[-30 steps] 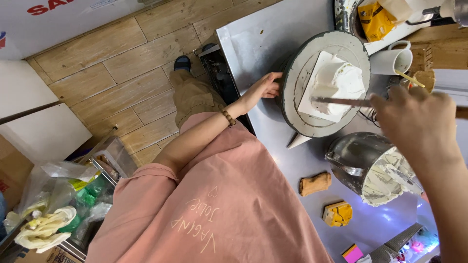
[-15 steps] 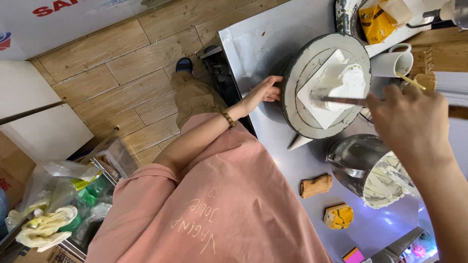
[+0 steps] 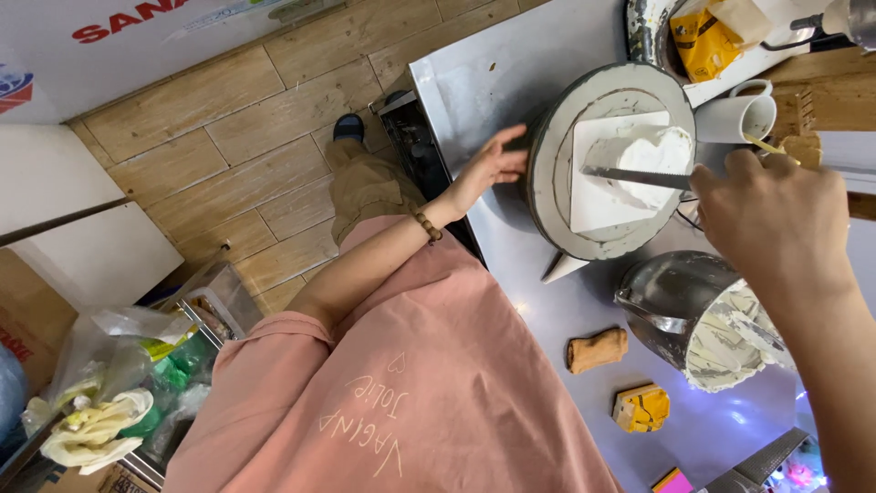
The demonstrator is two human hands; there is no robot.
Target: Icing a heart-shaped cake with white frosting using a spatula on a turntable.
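Note:
A round grey turntable stands on the steel table. On it lies a white square board carrying a small cake covered in white cream. My left hand rests with spread fingers against the turntable's left rim. My right hand grips the handle of a long metal spatula, whose blade lies flat across the cream. A bead bracelet is on my left wrist.
A steel bowl of white cream sits below the turntable. A white mug stands to its right. A brown rag and a yellow sponge lie on the table. A rack with bags stands on the wooden floor at the left.
The board and cake have turned on the turntable under my left hand. The spatula blade stays across the cream as my right hand shifts slightly.

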